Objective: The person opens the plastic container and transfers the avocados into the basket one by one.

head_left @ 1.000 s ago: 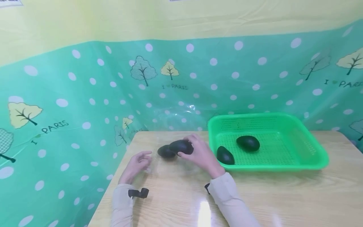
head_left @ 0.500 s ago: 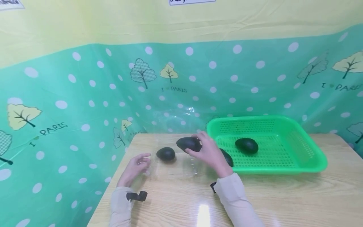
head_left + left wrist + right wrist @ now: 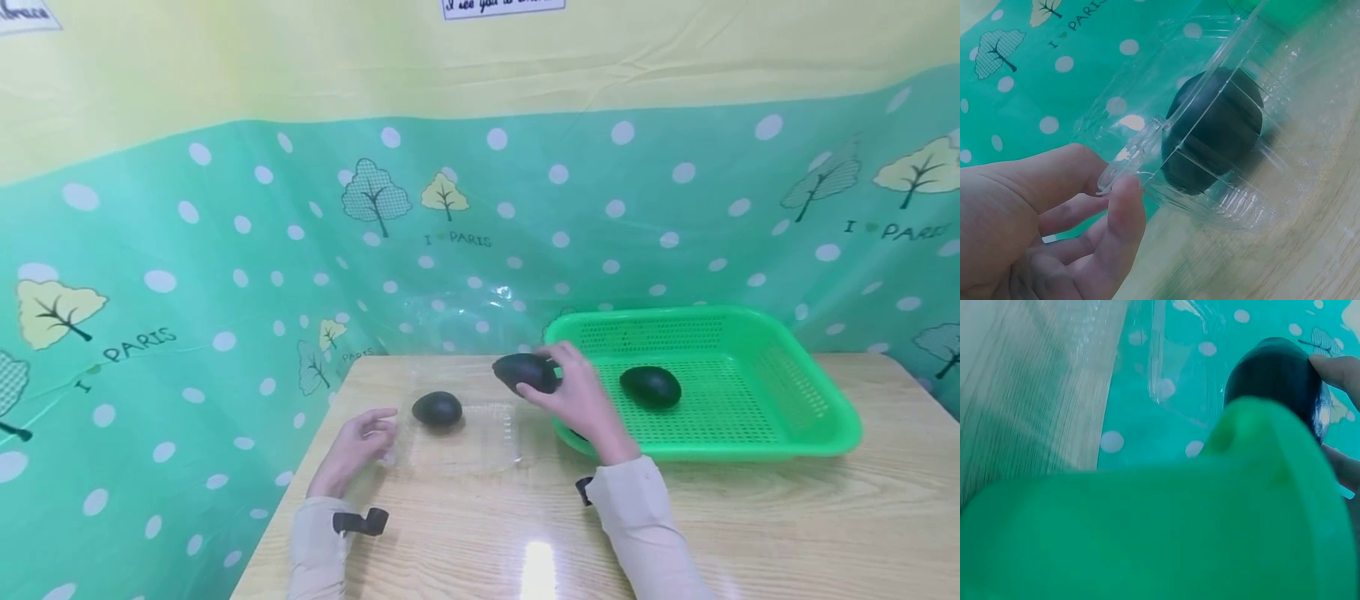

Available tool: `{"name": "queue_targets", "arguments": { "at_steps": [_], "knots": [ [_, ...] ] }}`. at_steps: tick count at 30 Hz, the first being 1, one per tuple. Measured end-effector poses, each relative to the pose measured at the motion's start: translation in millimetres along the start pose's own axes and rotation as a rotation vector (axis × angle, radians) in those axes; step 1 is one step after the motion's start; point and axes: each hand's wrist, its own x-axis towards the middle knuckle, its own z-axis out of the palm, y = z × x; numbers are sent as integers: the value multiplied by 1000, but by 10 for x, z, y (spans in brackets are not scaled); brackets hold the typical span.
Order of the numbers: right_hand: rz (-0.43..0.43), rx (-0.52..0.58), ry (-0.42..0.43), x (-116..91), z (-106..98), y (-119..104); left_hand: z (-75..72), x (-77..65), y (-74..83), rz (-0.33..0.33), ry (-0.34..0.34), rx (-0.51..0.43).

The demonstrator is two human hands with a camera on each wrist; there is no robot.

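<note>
My right hand point(image 3: 581, 400) grips a dark avocado point(image 3: 522, 372) between thumb and fingers, raised at the left end of the green basket point(image 3: 817, 442). In the right wrist view that avocado point(image 3: 1275, 378) shows behind the blurred basket rim point(image 3: 1147, 506). A clear plastic clamshell container point(image 3: 465, 454) stands open on the table, with another dark avocado point(image 3: 437, 409) in its left part. With thumb and finger my left hand point(image 3: 1079, 219) pinches the edge of this container point(image 3: 1210, 206). Inside the basket lies an avocado point(image 3: 651, 387); one more is almost hidden behind my right wrist.
The light wooden table point(image 3: 465, 533) carries the container on the left and the basket on the right. Close behind them hangs a green and yellow polka-dot curtain point(image 3: 525, 208).
My right hand has carried its avocado rightward, from beside the other avocado over the container to the basket's left end. The left hand has stayed at the container's left side.
</note>
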Motion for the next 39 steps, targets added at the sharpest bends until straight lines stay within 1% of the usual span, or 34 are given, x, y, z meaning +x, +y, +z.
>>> {"name": "queue_targets", "arguments": {
  "at_steps": [5,10,15,18,24,32,37,39],
  "knots": [
    [12,-22,20,-27,-63,92,-5,-11,-30,-4,0,-2],
    [45,-40,25,-63,-162,145,4,-21,-48,-11,5,0],
    [71,-52,34,-77,-256,190,15,-22,-59,-4,10,-1],
    [76,-59,41,-83,-291,227,14,-28,-63,-4,8,-9],
    [115,-62,41,-108,-338,318,10,-32,-87,-3,-5,-7],
    [137,-87,51,-97,-407,410,12,-24,-32,7,-1,6],
    [182,-123,48,-89,-437,435,2,-23,2,11,-10,29],
    [198,-140,42,-84,-438,437,-6,-21,12,12,-3,37]
  ]
}}
